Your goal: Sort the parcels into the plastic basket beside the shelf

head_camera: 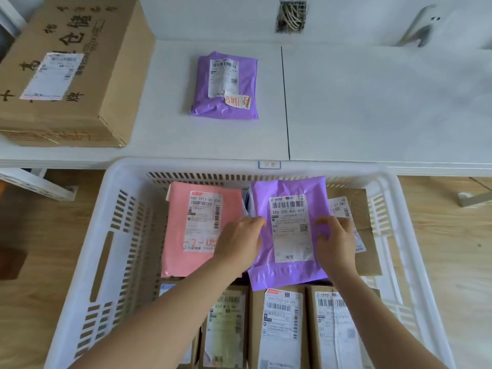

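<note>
A white slotted plastic basket (111, 235) stands below the shelf edge and holds several parcels. Both hands grip a purple mailer bag (290, 272) with a white label, low inside the basket: my left hand (239, 243) on its left edge, my right hand (336, 245) on its right edge. A pink mailer (186, 230) lies to its left. Brown cardboard parcels (279, 328) stand in a row along the basket's near side, and another brown box (368, 235) lies under the purple bag at the right. On the shelf lies a second purple mailer (226, 86).
A big brown cardboard box (80, 67) with black writing sits at the left of the white shelf (372, 102). A wall opening with cables (291, 17) is at the back. Wooden floor (447, 249) shows on both sides of the basket.
</note>
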`<action>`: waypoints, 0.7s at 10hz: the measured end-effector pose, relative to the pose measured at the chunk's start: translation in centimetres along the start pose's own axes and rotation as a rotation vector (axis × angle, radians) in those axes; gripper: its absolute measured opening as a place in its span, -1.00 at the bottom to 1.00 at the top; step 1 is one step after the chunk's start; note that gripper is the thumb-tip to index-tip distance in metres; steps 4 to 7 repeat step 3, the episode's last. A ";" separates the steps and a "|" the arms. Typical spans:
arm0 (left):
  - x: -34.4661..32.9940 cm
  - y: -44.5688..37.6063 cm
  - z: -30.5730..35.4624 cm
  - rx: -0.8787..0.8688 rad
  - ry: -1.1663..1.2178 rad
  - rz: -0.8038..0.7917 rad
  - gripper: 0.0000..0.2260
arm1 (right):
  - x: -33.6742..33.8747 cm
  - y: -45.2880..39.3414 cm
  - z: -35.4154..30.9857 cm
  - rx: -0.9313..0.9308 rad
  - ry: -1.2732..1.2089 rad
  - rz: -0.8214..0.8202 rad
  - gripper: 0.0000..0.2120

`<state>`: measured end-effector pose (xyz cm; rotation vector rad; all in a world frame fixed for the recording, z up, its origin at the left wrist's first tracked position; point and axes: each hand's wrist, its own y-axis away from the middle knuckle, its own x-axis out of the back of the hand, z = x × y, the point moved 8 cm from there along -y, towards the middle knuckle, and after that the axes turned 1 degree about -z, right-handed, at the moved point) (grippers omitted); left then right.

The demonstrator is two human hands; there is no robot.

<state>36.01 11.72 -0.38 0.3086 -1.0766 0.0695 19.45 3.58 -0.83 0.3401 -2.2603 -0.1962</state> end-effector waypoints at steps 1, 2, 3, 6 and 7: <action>-1.9 -0.8 -1.0 0.034 -0.193 -0.104 -0.69 | -2.3 -0.6 1.7 -0.022 0.011 -0.177 -0.58; -2.2 -0.8 -1.8 0.115 -0.204 -0.246 -0.59 | -2.4 -0.1 1.9 -0.013 0.016 -0.248 -0.55; -0.2 -0.7 -1.1 0.135 -0.173 -0.218 -0.69 | -0.9 0.2 1.3 -0.039 0.018 -0.234 -0.61; -0.2 -0.7 -1.1 0.135 -0.173 -0.218 -0.69 | -0.9 0.2 1.3 -0.039 0.018 -0.234 -0.61; -0.2 -0.7 -1.1 0.135 -0.173 -0.218 -0.69 | -0.9 0.2 1.3 -0.039 0.018 -0.234 -0.61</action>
